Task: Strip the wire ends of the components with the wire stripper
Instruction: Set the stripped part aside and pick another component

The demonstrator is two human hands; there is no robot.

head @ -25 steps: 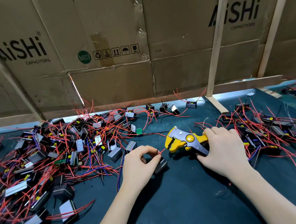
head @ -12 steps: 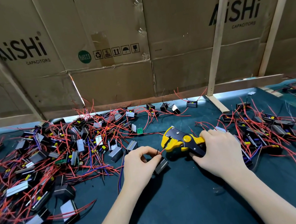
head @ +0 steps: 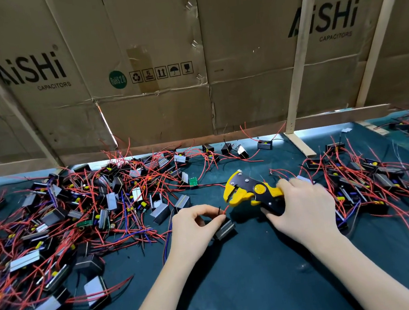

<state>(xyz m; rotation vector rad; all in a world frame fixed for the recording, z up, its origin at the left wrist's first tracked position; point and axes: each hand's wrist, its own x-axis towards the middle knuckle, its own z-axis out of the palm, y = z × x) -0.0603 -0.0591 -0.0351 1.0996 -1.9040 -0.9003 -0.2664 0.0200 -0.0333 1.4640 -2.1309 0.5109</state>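
The step in hand looks like feeding a wire end into the tool. The left hand (head: 193, 228) pinches a red wire (head: 225, 209) of a small black component (head: 224, 229) lying on the desk (head: 250, 289) just right of its fingertips. The right hand (head: 305, 210) grips the handles of the yellow wire stripper (head: 249, 191), whose jaws stand apart just beyond the wire tip. Next, the tip probably needs guiding between them before a squeeze.

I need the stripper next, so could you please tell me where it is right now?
In the head view, the wire stripper is right of centre on the dark mat, gripped by the right hand, its yellow head beside the red wire the left hand pinches.
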